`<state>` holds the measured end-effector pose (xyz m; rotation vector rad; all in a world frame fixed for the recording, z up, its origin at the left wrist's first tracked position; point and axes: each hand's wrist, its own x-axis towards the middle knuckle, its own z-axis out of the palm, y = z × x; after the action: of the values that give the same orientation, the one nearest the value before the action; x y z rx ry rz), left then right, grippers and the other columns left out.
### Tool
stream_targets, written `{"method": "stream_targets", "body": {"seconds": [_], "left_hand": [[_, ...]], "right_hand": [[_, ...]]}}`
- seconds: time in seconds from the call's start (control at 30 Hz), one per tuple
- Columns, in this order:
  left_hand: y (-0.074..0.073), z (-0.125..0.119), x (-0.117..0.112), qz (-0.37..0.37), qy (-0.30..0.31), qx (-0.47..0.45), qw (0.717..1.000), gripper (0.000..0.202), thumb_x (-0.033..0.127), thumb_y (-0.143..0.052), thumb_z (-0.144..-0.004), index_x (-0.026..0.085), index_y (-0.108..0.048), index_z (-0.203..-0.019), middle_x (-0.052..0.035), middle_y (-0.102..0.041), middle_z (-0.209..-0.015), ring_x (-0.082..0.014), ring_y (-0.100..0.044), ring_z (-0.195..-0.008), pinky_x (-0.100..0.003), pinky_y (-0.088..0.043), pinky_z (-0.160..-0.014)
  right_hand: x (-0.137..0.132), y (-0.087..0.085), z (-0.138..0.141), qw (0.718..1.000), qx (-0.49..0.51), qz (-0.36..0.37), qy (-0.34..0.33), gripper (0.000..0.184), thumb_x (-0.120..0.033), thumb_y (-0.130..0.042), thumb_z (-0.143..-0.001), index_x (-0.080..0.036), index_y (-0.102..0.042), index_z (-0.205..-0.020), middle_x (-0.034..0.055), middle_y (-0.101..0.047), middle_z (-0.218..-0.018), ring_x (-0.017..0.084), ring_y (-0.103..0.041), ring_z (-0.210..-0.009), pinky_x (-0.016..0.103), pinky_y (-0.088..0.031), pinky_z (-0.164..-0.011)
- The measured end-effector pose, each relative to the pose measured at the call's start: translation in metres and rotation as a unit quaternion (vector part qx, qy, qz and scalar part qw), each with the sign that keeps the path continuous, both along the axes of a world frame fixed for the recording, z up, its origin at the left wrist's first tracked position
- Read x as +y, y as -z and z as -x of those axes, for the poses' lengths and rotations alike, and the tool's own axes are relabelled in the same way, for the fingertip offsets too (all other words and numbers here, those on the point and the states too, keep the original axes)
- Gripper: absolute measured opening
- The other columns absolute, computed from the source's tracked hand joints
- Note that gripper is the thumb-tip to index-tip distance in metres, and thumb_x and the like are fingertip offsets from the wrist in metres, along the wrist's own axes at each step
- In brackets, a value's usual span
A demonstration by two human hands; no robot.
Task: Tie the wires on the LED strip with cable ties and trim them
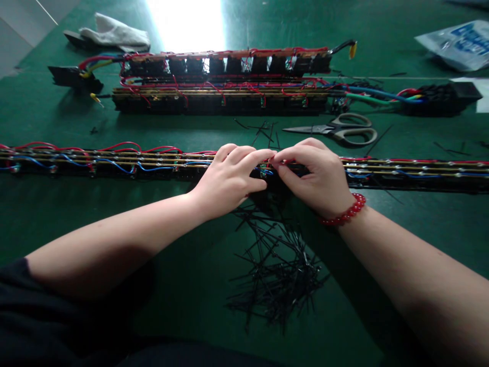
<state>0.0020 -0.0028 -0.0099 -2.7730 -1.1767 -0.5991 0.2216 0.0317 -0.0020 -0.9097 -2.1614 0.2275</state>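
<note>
A long black strip (114,162) with brass rails and red and blue wires runs across the green table. My left hand (233,178) lies over its middle, fingers spread. Its index fingertip meets the fingertips of my right hand, while its thumb rests apart at the near side. My right hand (315,176), with a red bead bracelet (346,213) at the wrist, pinches thumb and index together above the strip. Whatever sits in that pinch is hidden by the fingers. Just in front lies a loose pile of thin black cable ties (277,270).
Behind the strip lie scissors (336,130) and scattered black ties (265,133). Farther back are two shorter wired strip assemblies (221,99), with thick cables and black plugs (446,98). A whitish cloth glove (114,33) is at back left, a plastic bag (458,46) at back right.
</note>
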Motion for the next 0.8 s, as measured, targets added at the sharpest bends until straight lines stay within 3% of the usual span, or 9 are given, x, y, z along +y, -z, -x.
{"method": "stream_targets", "body": {"seconds": [0.8], "left_hand": [[-0.0033,0.0002,-0.0014,-0.036,0.002,-0.052,0.998,0.017,0.03,-0.061,-0.098,0.031,-0.078,-0.099,-0.0031,-0.064,-0.135,-0.0248,-0.053,-0.123,-0.045,-0.04,-0.107]], "right_hand": [[-0.0031,-0.0047,0.0003,0.999,0.014,0.033,-0.012,0.012,-0.021,-0.064,-0.088,-0.027,-0.074,-0.09,0.0022,-0.076,-0.085,0.022,-0.067,-0.081,0.039,-0.056,-0.073]]}}
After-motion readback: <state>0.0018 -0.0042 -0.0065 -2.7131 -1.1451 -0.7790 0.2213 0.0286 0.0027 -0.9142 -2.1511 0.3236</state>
